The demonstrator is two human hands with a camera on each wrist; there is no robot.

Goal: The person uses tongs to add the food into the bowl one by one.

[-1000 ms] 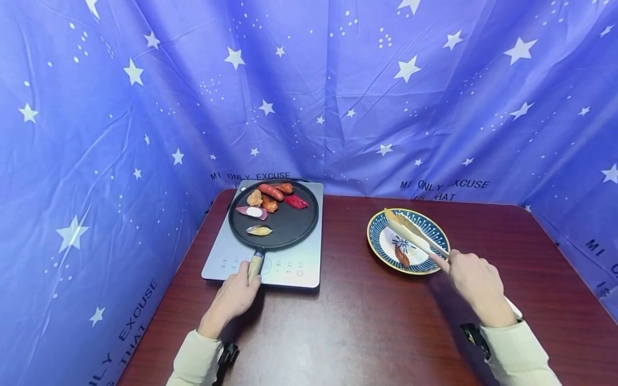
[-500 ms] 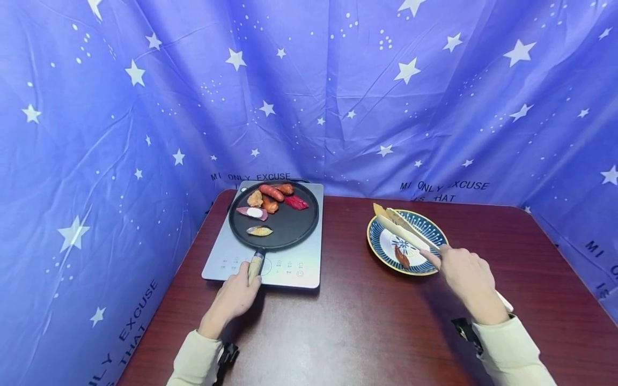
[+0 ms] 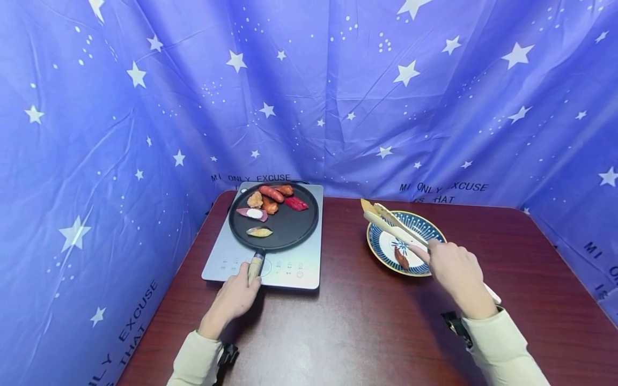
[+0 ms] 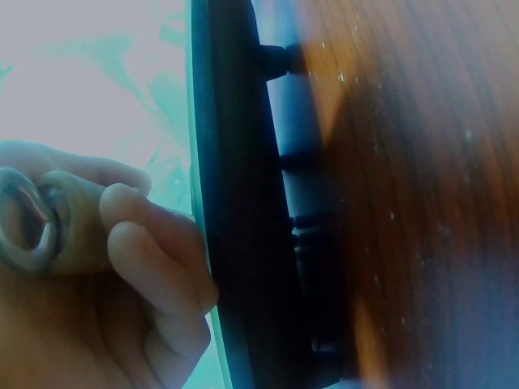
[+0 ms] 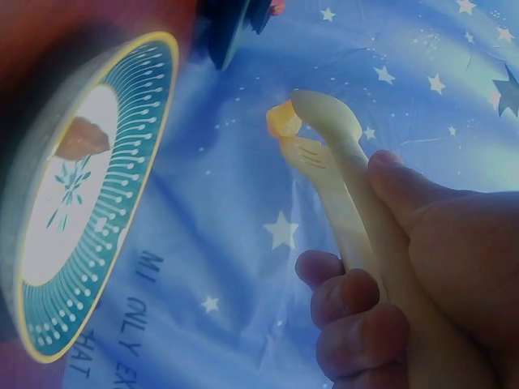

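My left hand [image 3: 236, 295] grips the wooden handle [image 3: 256, 265] of a round black frying pan [image 3: 296, 230]; the left wrist view shows a metal hanging ring [image 4: 36, 251] at the handle's end. My right hand [image 3: 456, 273] holds cream-coloured tongs [image 3: 396, 230], fingers curled round one arm and thumb along the other. Pinched at their tips is a yellow-orange food piece [image 5: 284, 120], raised over the left edge of the blue-patterned plate [image 3: 429, 228]. A reddish-brown food piece [image 3: 401, 258] lies on that plate.
The pan sits on a silver induction cooktop [image 3: 217, 262]. In it lie a sausage [image 3: 272, 193], a dark red piece [image 3: 296, 203], a white-topped purple piece [image 3: 252, 214], a yellowish piece [image 3: 259, 231] and other food. Blue star-printed curtains [image 3: 309, 107] border the brown table [image 3: 357, 321].
My right hand has moved left with the tongs, carrying the yellow-orange piece from above the plate to past its left rim. The left hand and pan have stayed put.
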